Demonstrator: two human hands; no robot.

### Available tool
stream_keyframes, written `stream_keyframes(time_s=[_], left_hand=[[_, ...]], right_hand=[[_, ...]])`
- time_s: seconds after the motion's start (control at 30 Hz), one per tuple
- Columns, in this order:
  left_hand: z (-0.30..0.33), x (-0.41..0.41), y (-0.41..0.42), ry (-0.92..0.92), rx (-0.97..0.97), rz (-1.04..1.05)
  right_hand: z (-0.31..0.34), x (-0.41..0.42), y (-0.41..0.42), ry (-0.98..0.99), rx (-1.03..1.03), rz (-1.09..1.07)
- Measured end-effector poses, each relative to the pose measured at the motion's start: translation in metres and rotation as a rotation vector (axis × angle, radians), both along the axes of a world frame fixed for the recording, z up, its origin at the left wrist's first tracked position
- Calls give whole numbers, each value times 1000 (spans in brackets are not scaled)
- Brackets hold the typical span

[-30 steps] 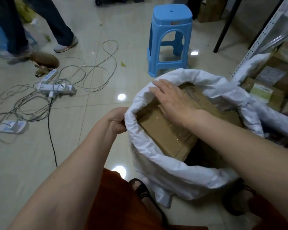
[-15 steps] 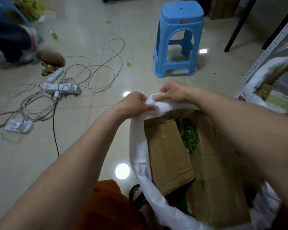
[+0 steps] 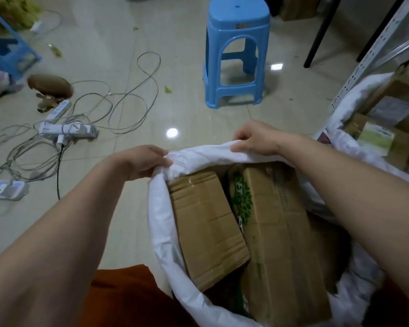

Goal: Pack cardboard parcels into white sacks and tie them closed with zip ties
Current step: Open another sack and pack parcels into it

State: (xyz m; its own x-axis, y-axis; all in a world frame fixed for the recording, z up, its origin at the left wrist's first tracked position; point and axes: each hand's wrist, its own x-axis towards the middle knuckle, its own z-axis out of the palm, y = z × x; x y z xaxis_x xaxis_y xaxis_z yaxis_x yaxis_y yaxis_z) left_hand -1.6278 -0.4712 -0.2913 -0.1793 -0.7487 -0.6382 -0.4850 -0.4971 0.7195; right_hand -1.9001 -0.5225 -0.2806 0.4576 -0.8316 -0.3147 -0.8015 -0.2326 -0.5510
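A white sack (image 3: 162, 223) stands open on the floor in front of me. Inside it lie two cardboard parcels side by side: a plain brown one (image 3: 206, 225) on the left and a longer one with a green leaf print (image 3: 276, 237) on the right. My left hand (image 3: 142, 161) grips the sack's far rim at its left corner. My right hand (image 3: 255, 138) pinches the same rim further right, and the rim is stretched between them. No zip tie is in view.
A blue plastic stool (image 3: 236, 50) stands on the tiled floor beyond the sack. Power strips (image 3: 66, 131) and tangled cables lie at the left. A second white sack with parcels (image 3: 378, 138) and a metal shelf upright (image 3: 373, 50) are at the right.
My right hand left the parcel's top and took hold of the sack's far rim. Both hands then moved apart along the rim, spreading the mouth. The person at the top left has walked off.
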Motion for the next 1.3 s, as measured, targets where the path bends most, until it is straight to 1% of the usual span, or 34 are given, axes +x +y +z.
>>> stream_keyframes(time_s=[0.07, 0.1, 0.13, 0.17, 0.2, 0.27, 0.3, 0.37, 0.4, 0.43, 0.47, 0.53, 0.6, 0.63, 0.67, 0.7, 0.73, 0.77, 0.8, 0.87, 0.93, 0.97, 1.0, 1.07, 1.1, 1.17, 1.2, 1.23, 1.27, 1.3], left_hand=[[13, -26, -8, -548, -258, -210], [19, -46, -8, -682, -429, -273], [25, -68, -6, -692, -556, -292], [27, -86, -5, -661, -613, -311], [26, -101, -6, -660, -635, -327], [17, -113, -11, -730, -628, -371], [13, -112, -13, -732, -641, -383], [12, -101, -19, -667, -673, -368], [12, -95, -22, -610, -646, -347], [13, -90, -25, -539, -592, -323], [13, -84, -29, -458, -517, -299], [15, -72, -34, -273, -302, -253], [17, -62, -37, -111, -111, -205], [19, -60, -37, -87, -49, -188], [20, -61, -36, -135, -35, -209], [22, -66, -35, -258, -85, -277], [25, -74, -33, -410, -174, -358], [28, -85, -29, -534, -309, -419], [31, -97, -24, -592, -454, -457], [32, -116, -19, -573, -644, -477], [28, -121, -19, -524, -723, -452], [26, -120, -20, -513, -749, -446], [24, -119, -23, -520, -774, -443], [19, -117, -30, -577, -822, -431], [17, -115, -33, -603, -815, -422], [15, -106, -44, -608, -720, -385], [16, -99, -49, -573, -630, -365], [17, -93, -53, -518, -530, -344], [19, -90, -55, -471, -449, -321], [19, -90, -57, -463, -403, -307]], right_hand=[[3, 8, -5, -72, 36, -63], [7, 12, -9, -98, 73, -81], [11, 17, -13, -94, 110, -81], [15, 22, -16, -65, 145, -65], [18, 26, -19, -25, 174, -47], [19, 33, -21, 22, 180, -47], [19, 32, -21, 8, 158, -70], [18, 21, -15, -99, 40, -124], [20, 10, -9, -137, -29, -127], [20, -1, -3, -118, -87, -102], [19, -10, 3, -51, -136, -64], [8, -21, 16, 61, -206, -4], [-3, -18, 24, 1, -243, -16], [-5, -15, 24, -50, -222, -43], [-4, -12, 22, -92, -163, -83], [0, -11, 18, -126, -81, -111], [5, -11, 13, -152, 15, -117], [11, -11, 7, -156, 110, -106], [17, -11, 2, -151, 189, -102], [19, -11, -8, -169, 324, -147], [19, -9, -12, -191, 402, -209], [19, -8, -12, -177, 381, -215], [19, -8, -11, -148, 311, -206], [21, -13, -2, -126, 110, -183], [20, -19, 7, -103, 26, -186], [13, -33, 23, 61, -118, -189], [6, -38, 29, 130, -155, -200], [-2, -42, 32, 134, -169, -214], [-7, -42, 33, 88, -164, -229], [-10, -42, 30, 24, -135, -250]])
